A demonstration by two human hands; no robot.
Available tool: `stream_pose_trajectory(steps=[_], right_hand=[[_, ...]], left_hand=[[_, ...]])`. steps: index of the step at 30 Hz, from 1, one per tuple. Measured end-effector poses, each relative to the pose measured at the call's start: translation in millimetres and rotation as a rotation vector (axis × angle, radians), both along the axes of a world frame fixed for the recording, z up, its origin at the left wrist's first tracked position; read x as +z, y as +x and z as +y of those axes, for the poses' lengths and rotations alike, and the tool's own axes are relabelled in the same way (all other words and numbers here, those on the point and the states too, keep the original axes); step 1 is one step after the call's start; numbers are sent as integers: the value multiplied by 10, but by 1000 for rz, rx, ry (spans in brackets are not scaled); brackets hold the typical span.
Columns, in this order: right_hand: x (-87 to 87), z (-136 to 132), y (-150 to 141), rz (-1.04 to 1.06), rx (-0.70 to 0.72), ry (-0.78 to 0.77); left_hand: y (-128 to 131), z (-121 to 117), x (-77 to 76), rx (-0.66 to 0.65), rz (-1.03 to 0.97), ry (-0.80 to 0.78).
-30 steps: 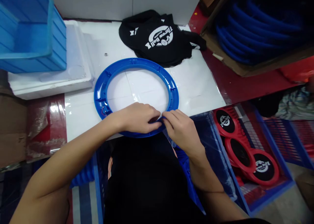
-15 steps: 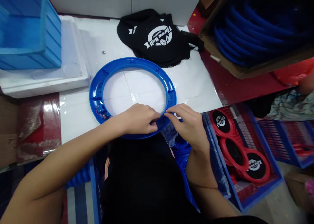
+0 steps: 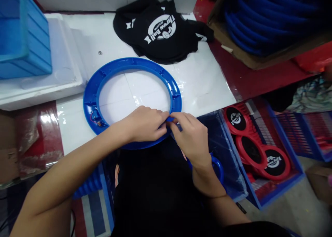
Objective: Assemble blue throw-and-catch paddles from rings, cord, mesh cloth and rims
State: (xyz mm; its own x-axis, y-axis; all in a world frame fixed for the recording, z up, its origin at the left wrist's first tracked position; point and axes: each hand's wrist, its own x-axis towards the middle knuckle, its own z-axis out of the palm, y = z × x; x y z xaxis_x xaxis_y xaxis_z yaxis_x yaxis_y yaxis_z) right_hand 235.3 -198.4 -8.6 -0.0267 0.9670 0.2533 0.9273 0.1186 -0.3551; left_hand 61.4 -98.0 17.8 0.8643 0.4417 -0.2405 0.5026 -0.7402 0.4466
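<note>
A blue plastic ring (image 3: 90, 88), hollow side up, lies on the white table top at its near edge. Small wired parts (image 3: 96, 118) sit in its channel at the left. My left hand (image 3: 145, 124) is closed over the near right part of the rim, fingers bent and thumb tucked in. Meeting it there, my right hand (image 3: 190, 135) pinches with thumb and forefinger. A bit of blue shows between the fingertips; whether it is the rim or a separate small piece, I cannot tell. Behind the ring lies black fabric (image 3: 140, 41) printed "Throw Ball".
A light-blue bin (image 3: 38, 39) stands on white foam (image 3: 64, 78) at left. A carton (image 3: 241, 58) of blue rings is at upper right. Red discs (image 3: 251, 154) fill a blue crate (image 3: 280, 197) below right. A small shiny part (image 3: 100, 53) lies behind the ring.
My right hand has come in leftward against my left fingertips. The view has shifted slightly, and the ring still lies under my hands.
</note>
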Motion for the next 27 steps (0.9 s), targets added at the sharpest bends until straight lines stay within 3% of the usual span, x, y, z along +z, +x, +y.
stream_pose_trajectory(steps=[5, 9, 14, 23, 27], right_hand=[[41, -26, 30, -29, -12, -85], [141, 68, 208, 115, 150, -177], [213, 197, 381, 249, 271, -62], [-40, 8, 202, 116, 45, 119], [-87, -75, 84, 94, -23, 111]], left_hand=[[-37, 64, -26, -92, -55, -67], [24, 72, -49, -40, -50, -84], [93, 35, -49, -58, -44, -66], [11, 77, -92, -135, -67, -14], [-6, 71, -38, -105, -52, 1]])
